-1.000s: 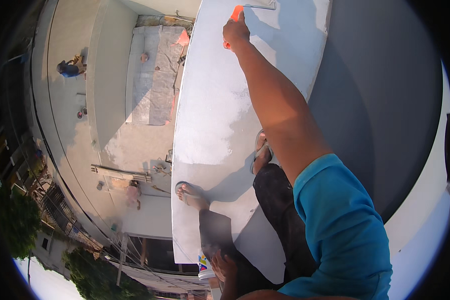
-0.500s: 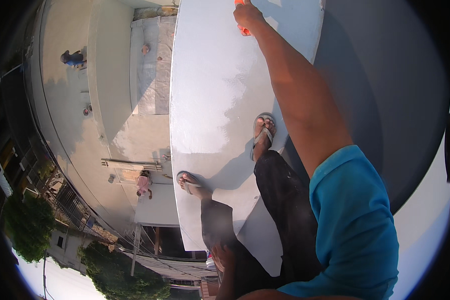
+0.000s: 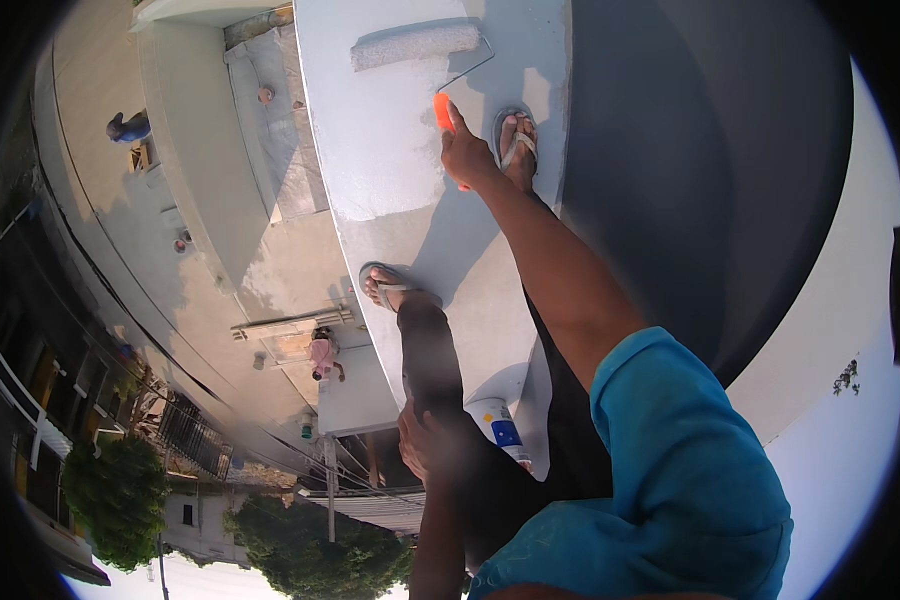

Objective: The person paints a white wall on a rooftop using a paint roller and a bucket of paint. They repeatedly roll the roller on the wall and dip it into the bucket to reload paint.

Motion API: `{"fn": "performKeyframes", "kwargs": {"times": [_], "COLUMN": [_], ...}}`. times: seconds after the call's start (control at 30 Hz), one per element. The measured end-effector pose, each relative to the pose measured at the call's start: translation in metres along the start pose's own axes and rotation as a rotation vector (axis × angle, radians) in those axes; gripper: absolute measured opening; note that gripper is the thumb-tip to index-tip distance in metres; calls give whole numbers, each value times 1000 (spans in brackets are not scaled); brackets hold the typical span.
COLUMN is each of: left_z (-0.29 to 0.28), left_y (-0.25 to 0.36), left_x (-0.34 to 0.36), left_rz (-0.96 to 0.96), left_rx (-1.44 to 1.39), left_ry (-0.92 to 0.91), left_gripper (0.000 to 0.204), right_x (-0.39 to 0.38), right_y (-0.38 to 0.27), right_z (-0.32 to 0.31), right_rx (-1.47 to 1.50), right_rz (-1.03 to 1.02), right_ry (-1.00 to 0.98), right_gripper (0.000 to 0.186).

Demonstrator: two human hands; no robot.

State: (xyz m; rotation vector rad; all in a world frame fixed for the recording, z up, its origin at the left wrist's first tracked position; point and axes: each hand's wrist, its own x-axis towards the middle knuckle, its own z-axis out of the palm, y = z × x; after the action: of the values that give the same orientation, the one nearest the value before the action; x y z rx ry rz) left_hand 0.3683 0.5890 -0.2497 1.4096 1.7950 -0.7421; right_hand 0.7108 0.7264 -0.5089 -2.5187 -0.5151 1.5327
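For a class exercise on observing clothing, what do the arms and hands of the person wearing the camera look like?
The right arm wears a short blue sleeve with soft creases; its forearm is bare. The right hand wears no glove, and no watch shows there. The left hand is also ungloved, its forearm bare; no sleeve can be made out there.

The right hand (image 3: 465, 160) got pulled way back along the ledge (image 3: 365, 130), now just beside the right foot (image 3: 518, 140). The paint roller (image 3: 415, 46) finally shows its whole sleeve, and a white bucket (image 3: 497, 432) popped up between the legs (image 3: 430, 365).
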Motion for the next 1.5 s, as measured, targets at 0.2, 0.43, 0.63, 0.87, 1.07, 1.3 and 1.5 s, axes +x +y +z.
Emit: {"fn": "performKeyframes", "kwargs": {"times": [0.2,0.43,0.63,0.87,1.07,1.3,1.5], "left_z": [0,10,37,36,44,45,60], "left_y": [-42,-39,-30,5,6,27,11], "left_x": [-4,-19,-32,-35,-33,-24,-24], "left_rz": [139,193,265,214,75,-102,-151], "left_rx": [44,162,214,227,251,279,197], "left_ry": [30,-22,-1,-41,-167,-283,-261], "left_gripper": [42,40,41,43,44,36,39], "right_x": [-85,-195,-193,-104,-20,99,175], "right_y": [98,141,132,50,12,-33,-92], "right_z": [87,179,178,88,32,-67,-155], "right_rx": [85,106,187,281,280,234,261], "right_rz": [23,130,136,166,88,0,-122], "right_ry": [101,-7,-4,7,85,178,152], "right_gripper": [68,71,69,64,67,67,72]}}
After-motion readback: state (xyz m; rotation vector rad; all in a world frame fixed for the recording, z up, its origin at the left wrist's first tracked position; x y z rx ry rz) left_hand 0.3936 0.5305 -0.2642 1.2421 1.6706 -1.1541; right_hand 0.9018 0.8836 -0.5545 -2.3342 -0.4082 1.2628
